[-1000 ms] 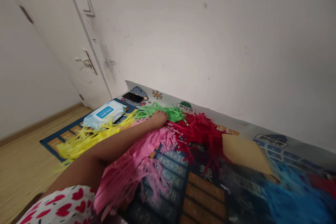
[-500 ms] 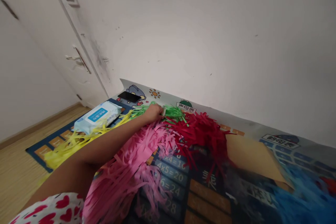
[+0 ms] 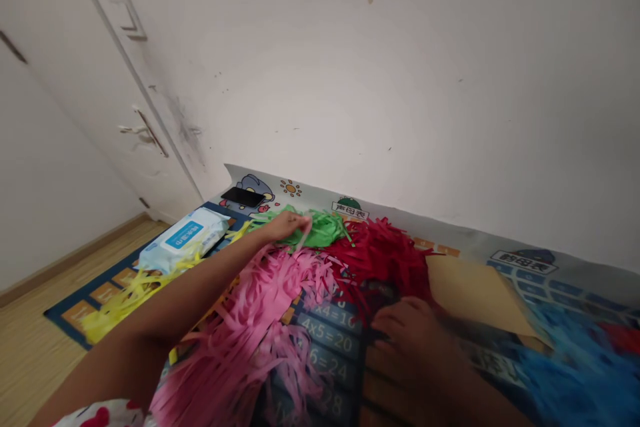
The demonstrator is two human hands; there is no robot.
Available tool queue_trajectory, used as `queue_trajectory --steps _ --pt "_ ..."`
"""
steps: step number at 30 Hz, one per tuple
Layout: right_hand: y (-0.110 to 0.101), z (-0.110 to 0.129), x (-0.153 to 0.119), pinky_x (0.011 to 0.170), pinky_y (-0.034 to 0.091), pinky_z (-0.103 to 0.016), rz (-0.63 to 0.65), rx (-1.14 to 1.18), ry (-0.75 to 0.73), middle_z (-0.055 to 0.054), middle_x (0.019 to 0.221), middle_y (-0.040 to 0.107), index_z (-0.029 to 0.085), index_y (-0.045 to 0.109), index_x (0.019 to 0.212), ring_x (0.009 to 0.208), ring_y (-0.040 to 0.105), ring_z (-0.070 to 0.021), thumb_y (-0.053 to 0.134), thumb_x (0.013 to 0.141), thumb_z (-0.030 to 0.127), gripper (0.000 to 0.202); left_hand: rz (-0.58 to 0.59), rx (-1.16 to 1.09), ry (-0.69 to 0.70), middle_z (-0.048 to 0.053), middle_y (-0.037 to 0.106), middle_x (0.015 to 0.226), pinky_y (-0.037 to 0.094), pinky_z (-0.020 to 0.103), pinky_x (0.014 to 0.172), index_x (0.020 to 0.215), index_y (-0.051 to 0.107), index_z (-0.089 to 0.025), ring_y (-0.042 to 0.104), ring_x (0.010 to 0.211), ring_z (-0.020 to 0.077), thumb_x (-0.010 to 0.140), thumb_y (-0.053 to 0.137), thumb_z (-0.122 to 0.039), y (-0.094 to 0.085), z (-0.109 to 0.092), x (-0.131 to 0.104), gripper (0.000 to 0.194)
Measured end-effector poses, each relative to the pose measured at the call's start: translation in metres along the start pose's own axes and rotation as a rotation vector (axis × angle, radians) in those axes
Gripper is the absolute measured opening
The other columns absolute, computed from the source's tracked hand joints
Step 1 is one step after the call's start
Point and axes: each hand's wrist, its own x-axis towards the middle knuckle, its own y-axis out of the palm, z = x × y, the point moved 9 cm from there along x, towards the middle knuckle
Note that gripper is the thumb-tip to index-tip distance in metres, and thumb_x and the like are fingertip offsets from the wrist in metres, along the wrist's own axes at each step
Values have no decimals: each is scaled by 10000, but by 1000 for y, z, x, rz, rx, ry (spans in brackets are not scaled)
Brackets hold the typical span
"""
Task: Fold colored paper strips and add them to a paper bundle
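1. Mat (image 3: 327, 341): partly covered by strips.
2. Pink strips (image 3: 270, 280): spread on the mat.
3. Blue strips (image 3: 575, 367): piled well right of pink.
4. Red strips (image 3: 390, 247): heaped right of pink, far end.
5. Green strips (image 3: 327, 230): bunched just beyond pink.
6. Right hand (image 3: 410, 327): held right of pink; blurred, grip can't be told.
7. Left hand (image 3: 287, 223): placed at pink's far end, over the green; pale strip (image 3: 303, 233) pinched in fingertips, hanging toward pink.

On the mat (image 3: 345, 347), from its middle: phone (image 3: 243, 197) at eleven o'clock, wipes pack (image 3: 186, 236) at ten, sheet (image 3: 475, 290) at three, strip heaps (image 3: 273, 287) at twelve, two, four, eight, nine
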Motion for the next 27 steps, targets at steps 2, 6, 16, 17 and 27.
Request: queue_trajectory --steps 2,6,16,17,27 --pt "14 6 11 986 289 -409 86 46 -2 -2 1007 693 268 655 1008 956 602 -183 652 846 218 170 41 81 2 58 680 638 424 247 635 710 707 -116 597 607 161 960 304 -494 1 -5 -3 607" --pt "43 13 22 1043 194 -404 219 55 -30 22 1058 671 280 635 1022 1012 564 -170 634 879 301 145 70 320 54 65 697 785 434 283 714 872 730 -150 626 732 194 880 515 -435 12 -21 -6 357" --pt "55 21 30 1022 209 -400 204 65 -71 -5 987 685 267 643 969 973 555 -183 590 891 332 114 110 556 70 100 661 950 422 450 912 732 674 -125 578 1037 272 843 614 -230 34 -30 -7 164" --pt "55 20 34 1014 218 -393 198 77 -70 -3 978 686 266 645 967 974 557 -182 601 886 336 116 116 542 50 83 658 969 436 453 917 785 667 -125 582 1031 252 865 610 -251 33 -25 -5 160" --pt "44 26 119 1002 313 -330 -46 -10 -51 -68 1275 589 193 565 1243 1164 487 -208 575 897 343 377 148 203 -214 38 656 954 557 316 693 1004 629 -118 642 795 158 911 596 -341 30 33 19 244"
